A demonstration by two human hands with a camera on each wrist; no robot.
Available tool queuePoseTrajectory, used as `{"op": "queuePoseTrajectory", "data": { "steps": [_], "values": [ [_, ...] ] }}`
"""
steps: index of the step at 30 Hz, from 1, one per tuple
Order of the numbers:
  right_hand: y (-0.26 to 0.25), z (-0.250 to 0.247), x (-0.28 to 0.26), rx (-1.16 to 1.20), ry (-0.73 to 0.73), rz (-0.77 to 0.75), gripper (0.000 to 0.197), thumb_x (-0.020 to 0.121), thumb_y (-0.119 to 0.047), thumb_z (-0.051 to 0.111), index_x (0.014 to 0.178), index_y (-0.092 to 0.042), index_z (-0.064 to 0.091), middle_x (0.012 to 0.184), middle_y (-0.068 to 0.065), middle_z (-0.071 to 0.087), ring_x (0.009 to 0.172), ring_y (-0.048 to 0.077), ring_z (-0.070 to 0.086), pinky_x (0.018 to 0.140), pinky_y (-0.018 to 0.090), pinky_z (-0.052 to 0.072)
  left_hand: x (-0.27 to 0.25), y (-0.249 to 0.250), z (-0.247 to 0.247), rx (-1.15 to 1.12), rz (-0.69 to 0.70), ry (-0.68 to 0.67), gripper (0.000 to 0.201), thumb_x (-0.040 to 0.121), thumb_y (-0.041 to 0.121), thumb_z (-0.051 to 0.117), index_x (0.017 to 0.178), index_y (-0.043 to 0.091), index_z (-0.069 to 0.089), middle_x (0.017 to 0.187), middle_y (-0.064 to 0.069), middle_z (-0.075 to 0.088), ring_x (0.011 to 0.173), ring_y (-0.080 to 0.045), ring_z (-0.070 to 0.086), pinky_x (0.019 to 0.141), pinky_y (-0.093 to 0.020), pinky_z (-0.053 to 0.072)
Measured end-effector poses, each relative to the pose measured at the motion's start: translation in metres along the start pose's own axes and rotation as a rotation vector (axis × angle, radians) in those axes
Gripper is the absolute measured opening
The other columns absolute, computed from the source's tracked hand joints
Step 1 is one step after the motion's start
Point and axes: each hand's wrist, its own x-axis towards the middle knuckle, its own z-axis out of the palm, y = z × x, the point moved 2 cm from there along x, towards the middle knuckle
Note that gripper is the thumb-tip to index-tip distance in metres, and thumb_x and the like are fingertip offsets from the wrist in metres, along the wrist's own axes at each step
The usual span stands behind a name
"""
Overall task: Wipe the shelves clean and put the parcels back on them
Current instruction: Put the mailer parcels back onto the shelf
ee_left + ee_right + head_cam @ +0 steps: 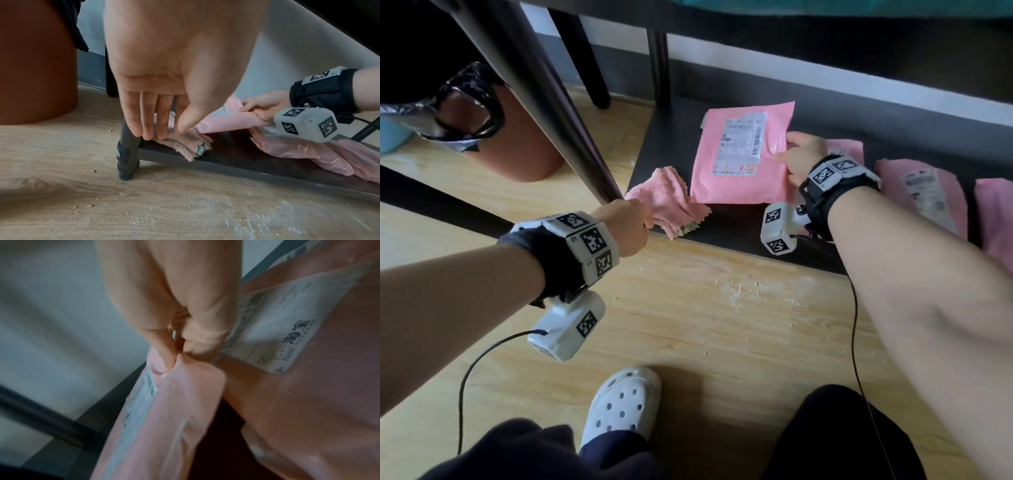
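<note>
- Shelf (pixel 671 147), lowest level, dark board just above the wooden floor (pixel 688 325): we count it as the level now in hand; whether it is fully wiped we cannot tell, since its surface is too dark to show dust or damp.
- Cloth (pixel 671 202), pink, folded, at the shelf's left front corner: our left hand (pixel 626 228) has it under straight fingers (pixel 148 123) with the thumb closing on top, a light pinch. We judge the wiping paused or nearly finished here.
- Flat pink parcel (pixel 743 154), label up: on the shelf just right of the cloth, its right edge raised. Our right hand (pixel 803 157) pinches that edge between thumb and curled fingers (pixel 164 353). We judge it as being set down, not yet let go.
- Further pink parcels (pixel 921 195): several already lie on the same shelf to the right, one partly under our right wrist.
- Remaining, in our estimate: release the held parcel, take the cloth off the board, and see to any other levels, which are out of view.
- Bin (pixel 517 144), terracotta, with black liner: stands on the floor left of the shelf's leg, apart from the work.
</note>
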Motion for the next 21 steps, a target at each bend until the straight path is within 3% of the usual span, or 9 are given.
{"op": "queuePoseTrajectory", "data": {
  "steps": [2,4,7,9,11,13,15,18,21],
  "values": [
    [0.0,0.006,0.0,-0.115,-0.044,-0.041,0.024,0.089,-0.003,0.054,0.104,-0.018,0.067,0.083,0.0,0.066,0.072,0.019,0.061,0.059,0.024,0.056,-0.001,0.0,0.002,0.005,0.002,0.006,0.029,0.096,0.015,0.043,0.116,0.018,0.062,0.117,-0.011,0.064,0.103,-0.029,0.062,0.092,-0.037,0.05],
    [-0.002,0.01,-0.002,-0.279,-0.079,-0.06,0.019,0.09,-0.004,0.051,0.079,-0.019,0.058,0.066,-0.001,0.052,0.058,0.019,0.047,0.039,0.022,0.039,-0.002,0.0,0.003,0.007,-0.005,0.0,0.028,0.095,0.016,0.042,0.115,0.016,0.062,0.117,-0.01,0.064,0.104,-0.029,0.062,0.093,-0.037,0.049],
    [-0.001,0.012,-0.002,-0.512,-0.077,-0.042,0.026,0.089,-0.006,0.049,0.067,-0.017,0.04,0.069,0.002,0.041,0.065,0.022,0.043,0.055,0.026,0.036,-0.003,0.001,0.003,0.006,-0.018,-0.012,0.028,0.095,0.017,0.042,0.114,0.017,0.062,0.119,-0.01,0.063,0.106,-0.03,0.061,0.094,-0.038,0.048],
    [-0.003,0.011,-0.003,-0.599,-0.053,-0.036,0.006,0.086,-0.014,0.053,0.089,-0.01,0.049,0.089,0.008,0.05,0.083,0.026,0.051,0.073,0.034,0.045,-0.003,0.003,0.002,0.005,-0.017,-0.012,0.028,0.096,0.016,0.041,0.115,0.018,0.062,0.119,-0.008,0.063,0.106,-0.028,0.061,0.095,-0.038,0.048],
    [-0.004,0.011,-0.003,-0.634,-0.046,-0.026,0.031,0.083,-0.012,0.058,0.112,-0.004,0.05,0.101,0.011,0.052,0.092,0.028,0.053,0.083,0.039,0.049,-0.003,0.005,0.001,0.003,-0.017,-0.009,0.028,0.096,0.016,0.041,0.115,0.018,0.062,0.119,-0.007,0.063,0.107,-0.027,0.061,0.095,-0.037,0.048],
    [-0.008,0.009,-0.005,-0.624,-0.046,-0.042,0.017,0.082,-0.008,0.061,0.095,-0.007,0.051,0.087,0.006,0.049,0.081,0.025,0.05,0.072,0.036,0.047,-0.003,0.004,-0.001,0.004,-0.023,-0.007,0.028,0.095,0.016,0.042,0.115,0.019,0.061,0.121,-0.008,0.062,0.107,-0.028,0.06,0.095,-0.039,0.049],
    [-0.008,0.005,-0.005,-0.626,-0.044,-0.059,0.03,0.08,-0.007,0.061,0.068,-0.016,0.035,0.069,0.001,0.038,0.061,0.019,0.041,0.054,0.028,0.035,-0.005,0.003,-0.002,0.008,-0.031,-0.008,0.028,0.095,0.016,0.042,0.115,0.02,0.06,0.121,-0.009,0.061,0.108,-0.029,0.06,0.094,-0.039,0.048],
    [-0.008,0.001,-0.014,-0.622,-0.091,-0.072,0.044,0.081,-0.002,0.058,0.062,-0.022,0.023,0.063,-0.003,0.027,0.053,0.013,0.026,0.047,0.025,0.02,-0.009,0.004,-0.004,0.011,-0.018,0.002,0.027,0.095,0.015,0.043,0.115,0.019,0.06,0.121,-0.009,0.061,0.108,-0.029,0.06,0.095,-0.038,0.048],
    [-0.006,-0.002,-0.026,-0.635,-0.135,-0.065,0.036,0.081,-0.001,0.059,0.062,-0.017,0.033,0.066,0.0,0.036,0.064,0.021,0.041,0.05,0.025,0.026,-0.012,0.003,-0.01,0.03,0.011,0.022,0.03,0.096,0.014,0.041,0.119,0.017,0.06,0.118,-0.013,0.062,0.105,-0.031,0.061,0.093,-0.038,0.05]
  ]
}}
